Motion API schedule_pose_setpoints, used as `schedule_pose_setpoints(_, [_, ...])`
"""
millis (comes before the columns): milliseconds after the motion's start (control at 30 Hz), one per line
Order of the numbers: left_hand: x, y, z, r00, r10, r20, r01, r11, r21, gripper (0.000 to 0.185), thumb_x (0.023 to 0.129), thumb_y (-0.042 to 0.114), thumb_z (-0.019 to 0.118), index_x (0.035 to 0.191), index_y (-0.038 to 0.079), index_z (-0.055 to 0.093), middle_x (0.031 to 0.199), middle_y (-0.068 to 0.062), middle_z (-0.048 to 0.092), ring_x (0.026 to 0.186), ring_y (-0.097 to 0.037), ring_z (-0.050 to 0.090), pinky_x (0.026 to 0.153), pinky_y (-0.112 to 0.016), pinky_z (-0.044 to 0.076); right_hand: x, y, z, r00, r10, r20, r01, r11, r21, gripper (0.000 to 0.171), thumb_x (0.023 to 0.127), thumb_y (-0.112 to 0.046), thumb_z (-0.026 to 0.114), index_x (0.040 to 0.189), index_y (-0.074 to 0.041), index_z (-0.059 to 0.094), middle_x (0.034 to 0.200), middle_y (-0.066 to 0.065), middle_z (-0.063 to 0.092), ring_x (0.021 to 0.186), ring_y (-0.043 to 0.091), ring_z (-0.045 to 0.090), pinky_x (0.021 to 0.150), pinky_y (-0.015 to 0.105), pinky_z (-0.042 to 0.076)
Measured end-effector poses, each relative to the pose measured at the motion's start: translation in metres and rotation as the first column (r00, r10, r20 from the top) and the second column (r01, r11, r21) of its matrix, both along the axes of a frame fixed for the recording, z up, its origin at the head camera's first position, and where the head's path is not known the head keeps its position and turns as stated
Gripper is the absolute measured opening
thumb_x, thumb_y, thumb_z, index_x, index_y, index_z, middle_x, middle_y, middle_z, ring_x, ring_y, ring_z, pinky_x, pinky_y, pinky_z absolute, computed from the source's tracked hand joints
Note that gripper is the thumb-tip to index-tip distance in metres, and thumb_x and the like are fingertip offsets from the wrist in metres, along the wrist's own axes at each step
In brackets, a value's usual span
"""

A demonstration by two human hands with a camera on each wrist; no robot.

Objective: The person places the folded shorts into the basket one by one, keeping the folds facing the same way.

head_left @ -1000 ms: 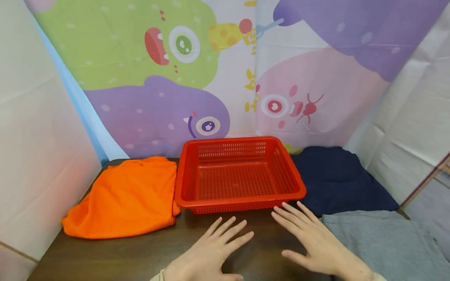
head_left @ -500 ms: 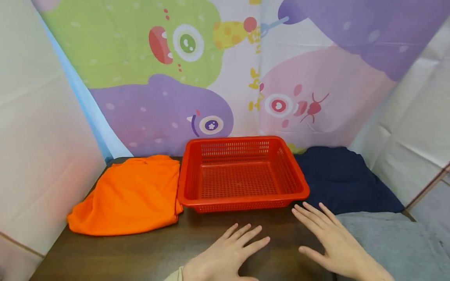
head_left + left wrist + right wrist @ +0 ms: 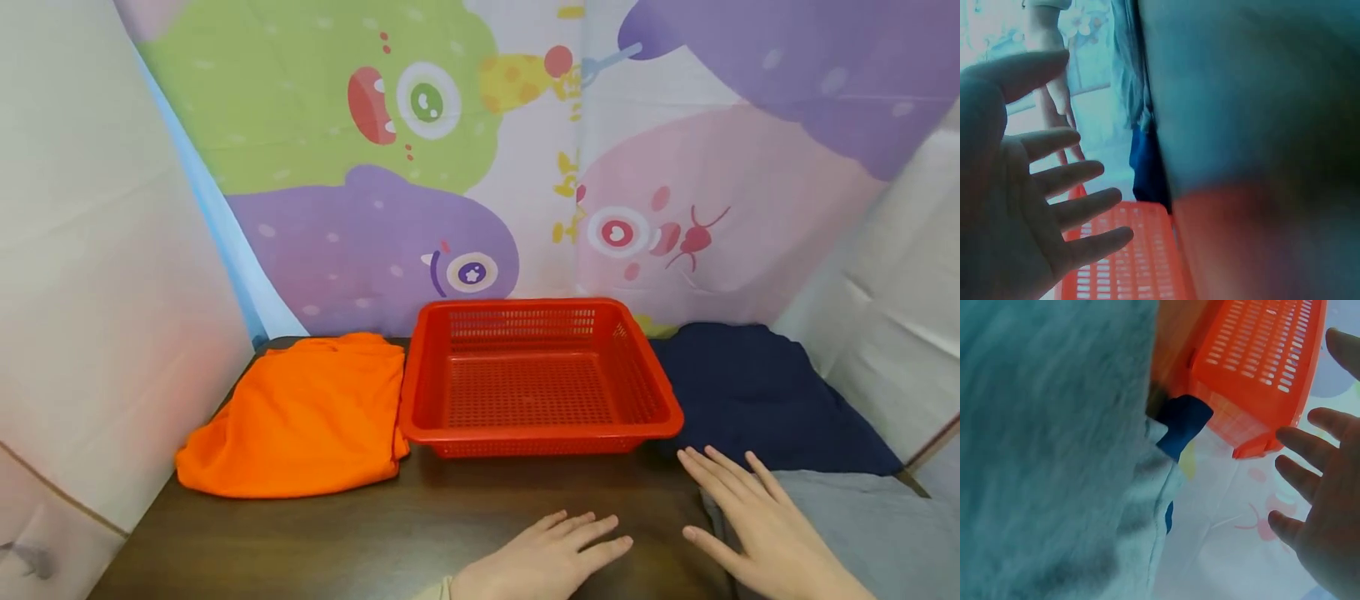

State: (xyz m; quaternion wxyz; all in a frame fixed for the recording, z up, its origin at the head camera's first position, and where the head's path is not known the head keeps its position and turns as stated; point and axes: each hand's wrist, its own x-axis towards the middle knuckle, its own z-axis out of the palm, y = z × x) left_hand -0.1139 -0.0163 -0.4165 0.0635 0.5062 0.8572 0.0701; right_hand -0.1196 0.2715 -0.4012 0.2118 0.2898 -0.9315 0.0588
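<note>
Left hand (image 3: 543, 557) flat on the dark bench (image 3: 337, 542), fingers (image 3: 592, 533) straight and spread, gripping nothing; right hand (image 3: 757, 525) likewise open, fingers (image 3: 712, 471) spread, palm at the edge of the grey cloth (image 3: 885, 533). Just beyond both sets of fingertips, apart from them, the red basket (image 3: 540, 433), bare inside; to the left of the left fingers and well apart, the orange cloth (image 3: 300, 425); just beyond the right fingers, the navy cloth (image 3: 757, 392), beside the basket and above the grey one.
</note>
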Motion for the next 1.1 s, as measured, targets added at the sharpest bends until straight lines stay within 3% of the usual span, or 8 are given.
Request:
schedule_pose_setpoints(133, [0.001,0.011,-0.001,0.995,-0.018,0.094,0.012,0.998,0.057,0.065,0.091,0.053,0.038,0.145,0.023,0.020,0.149,0.003,0.023,0.134,-0.010,0.026,0.103,-0.027,0.032,0.002,0.005,-0.004,0.998,-0.035,0.044,0.035,0.999,-0.006,0.077,0.077,-0.042,0.067,0.142,-0.019,0.031,0.135,0.005,0.047,0.133,-0.009,0.001,0.112,0.029,-0.006])
schedule_pose_setpoints(300, [0.001,0.025,-0.003,0.971,-0.018,0.240,-0.005,0.996,0.092,0.061,0.092,0.049,0.041,0.144,0.022,0.024,0.147,0.005,0.025,0.132,-0.004,0.026,0.100,-0.021,0.034,0.002,0.012,-0.004,0.988,-0.077,0.136,0.083,0.996,-0.042,0.075,0.082,-0.040,0.063,0.144,-0.022,0.025,0.136,0.007,0.045,0.136,-0.002,0.008,0.113,0.036,-0.003])
schedule_pose_setpoints(500, [-0.001,0.036,-0.008,0.965,0.025,0.262,-0.044,0.997,0.066,0.062,0.091,0.047,0.046,0.143,0.020,0.028,0.146,0.004,0.028,0.131,-0.005,0.029,0.098,-0.020,0.035,0.004,0.024,-0.001,0.963,-0.111,0.246,0.137,0.986,-0.091,0.071,0.086,-0.036,0.060,0.145,-0.022,0.023,0.136,0.014,0.044,0.134,0.022,0.028,0.112,0.045,-0.002])
schedule_pose_setpoints(567, [-0.001,0.041,-0.010,0.958,0.054,0.283,-0.075,0.995,0.062,0.060,0.091,0.046,0.046,0.142,0.020,0.030,0.145,0.004,0.031,0.129,-0.006,0.032,0.097,-0.021,0.037,0.004,0.028,0.001,0.954,-0.135,0.268,0.162,0.983,-0.081,0.071,0.086,-0.037,0.058,0.145,-0.021,0.022,0.136,0.015,0.043,0.131,0.029,0.031,0.111,0.047,-0.003])
schedule_pose_setpoints(667, [0.000,0.049,-0.012,0.933,0.124,0.338,-0.149,0.988,0.050,0.055,0.092,0.045,0.044,0.141,0.022,0.033,0.143,0.006,0.034,0.127,-0.006,0.037,0.093,-0.023,0.041,0.002,0.033,0.005,0.938,-0.170,0.301,0.197,0.979,-0.060,0.070,0.087,-0.040,0.056,0.145,-0.018,0.022,0.138,0.016,0.041,0.128,0.036,0.033,0.110,0.050,-0.004])
schedule_pose_setpoints(800, [0.000,0.058,-0.014,0.916,0.176,0.360,-0.206,0.977,0.046,0.051,0.093,0.042,0.044,0.139,0.020,0.037,0.141,0.005,0.038,0.125,-0.008,0.040,0.092,-0.024,0.042,0.000,0.038,0.009,0.916,-0.198,0.349,0.226,0.973,-0.040,0.070,0.089,-0.043,0.053,0.145,-0.014,0.023,0.140,0.018,0.038,0.126,0.041,0.034,0.108,0.055,-0.004])
schedule_pose_setpoints(967, [0.002,0.066,-0.012,0.920,0.169,0.353,-0.213,0.973,0.089,0.049,0.092,0.038,0.048,0.136,0.018,0.041,0.138,0.004,0.041,0.122,-0.008,0.043,0.090,-0.022,0.042,-0.001,0.046,0.013,0.898,-0.226,0.378,0.256,0.966,-0.032,0.070,0.089,-0.044,0.051,0.144,-0.010,0.024,0.139,0.022,0.038,0.124,0.044,0.034,0.105,0.060,-0.002])
schedule_pose_setpoints(1100, [0.005,0.073,-0.008,0.914,0.190,0.359,-0.260,0.953,0.158,0.046,0.091,0.034,0.051,0.133,0.017,0.046,0.135,0.005,0.045,0.118,-0.007,0.046,0.087,-0.021,0.043,-0.003,0.056,0.018,0.896,-0.209,0.392,0.258,0.963,-0.074,0.069,0.090,-0.041,0.052,0.143,-0.008,0.025,0.137,0.026,0.038,0.122,0.048,0.034,0.103,0.062,-0.001])
